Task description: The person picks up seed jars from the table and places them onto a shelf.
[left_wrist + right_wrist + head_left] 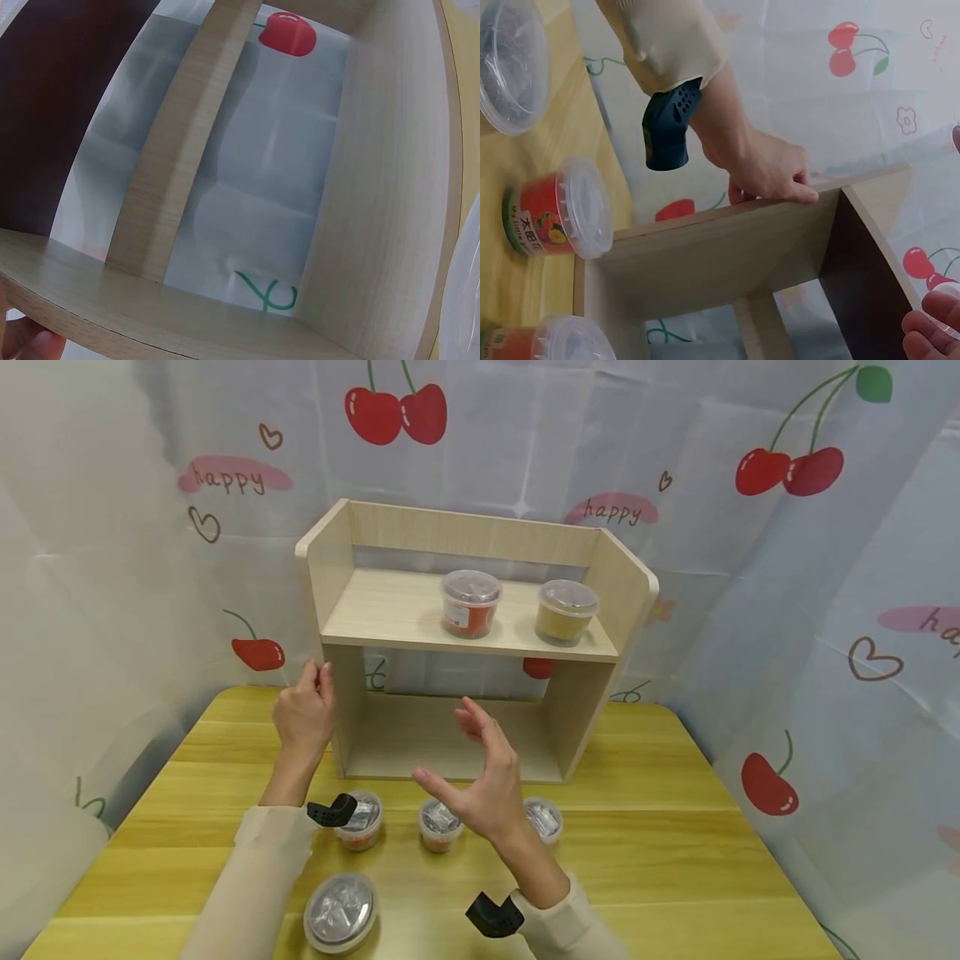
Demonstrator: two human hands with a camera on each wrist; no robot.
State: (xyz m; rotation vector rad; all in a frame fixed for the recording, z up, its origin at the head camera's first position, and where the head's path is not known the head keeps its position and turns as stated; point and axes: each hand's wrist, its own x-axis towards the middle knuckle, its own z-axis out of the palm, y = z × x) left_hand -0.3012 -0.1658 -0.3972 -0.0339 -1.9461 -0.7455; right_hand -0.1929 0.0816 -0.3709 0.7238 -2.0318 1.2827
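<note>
A light wooden two-tier shelf (327, 564) stands on the table. My left hand (303, 710) grips the front edge of its left side panel, thumb in front, as the right wrist view also shows. In front of the lower compartment, my right hand (491, 785) is held in the air, thumb and fingers spread apart, with nothing between them. On the upper board sit two lidded plastic cups: one with an orange-red label (470, 606) near the middle, and a yellow cup (566, 612) toward the right. Fingertips of the left hand (34, 341) show at the panel's edge in the left wrist view.
Below the shelf, lidded fruit cups stand in a row: a left cup (360, 822), a middle cup (440, 827) and a right cup (543, 821), partly behind the right hand. A larger lidded tub (341, 912) is nearer. A cherry-printed curtain (517, 435) hangs behind the table (675, 860).
</note>
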